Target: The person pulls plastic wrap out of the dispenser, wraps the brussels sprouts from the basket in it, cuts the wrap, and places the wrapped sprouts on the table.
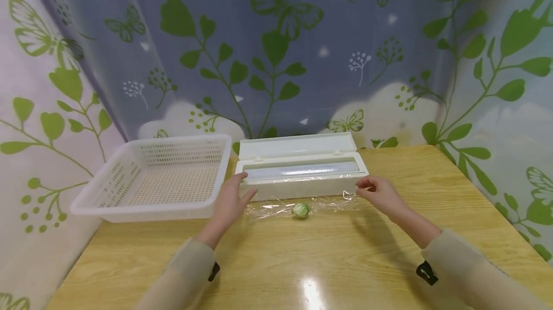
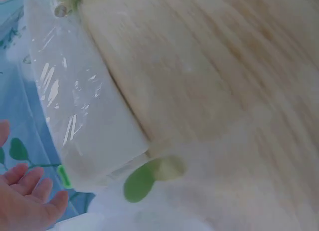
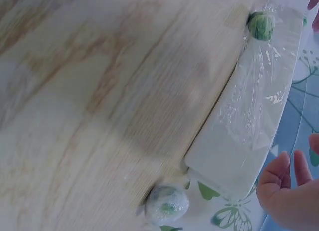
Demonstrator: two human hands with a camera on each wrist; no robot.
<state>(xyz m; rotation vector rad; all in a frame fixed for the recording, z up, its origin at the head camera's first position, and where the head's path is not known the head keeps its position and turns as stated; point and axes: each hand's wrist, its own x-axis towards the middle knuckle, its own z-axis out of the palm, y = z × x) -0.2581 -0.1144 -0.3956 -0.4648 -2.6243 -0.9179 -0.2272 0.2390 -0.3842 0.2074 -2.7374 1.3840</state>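
Observation:
A long white cling film box (image 1: 302, 189) lies across the table with its lid raised and a film roll (image 1: 298, 171) inside. Clear film (image 1: 270, 208) hangs over its front onto the table. A Brussels sprout (image 1: 300, 210) sits at the film, in front of the box; whether film covers it I cannot tell. My left hand (image 1: 231, 199) is by the box's left end, fingers spread, near a green tab (image 2: 65, 176). Beside the right end is my right hand (image 1: 382, 197), fingers loosely bent; the right wrist view shows nothing between them (image 3: 291, 191).
A white perforated basket (image 1: 222, 175) stands left of the box, close to my left hand. The right wrist view shows a round film-wrapped green bundle (image 3: 167, 205) beyond the box's right end. Behind the table (image 1: 268, 262) hangs a leaf-patterned curtain (image 1: 345, 27).

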